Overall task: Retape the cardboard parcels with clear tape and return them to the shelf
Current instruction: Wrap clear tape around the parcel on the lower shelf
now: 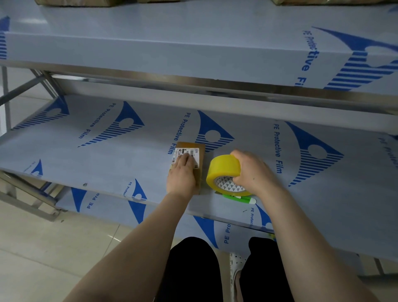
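Note:
A small brown cardboard parcel (pixel 199 160) with a white barcode label lies flat on the middle shelf (pixel 107 159). My left hand (pixel 182 175) rests flat on top of it, fingers straight over the label. Just to the right, my right hand (pixel 251 172) grips a yellowish roll of tape (pixel 223 171), which stands tilted on the shelf beside the parcel. A green and white object (pixel 239 198) lies under the roll near the shelf's front edge, mostly hidden.
The shelves are covered in grey film printed with blue logos. An upper shelf (pixel 193 49) overhangs the working area, with cardboard parcels (pixel 73 2) at its far edge. A lower shelf (pixel 163 217), a tiled floor and my knees lie below.

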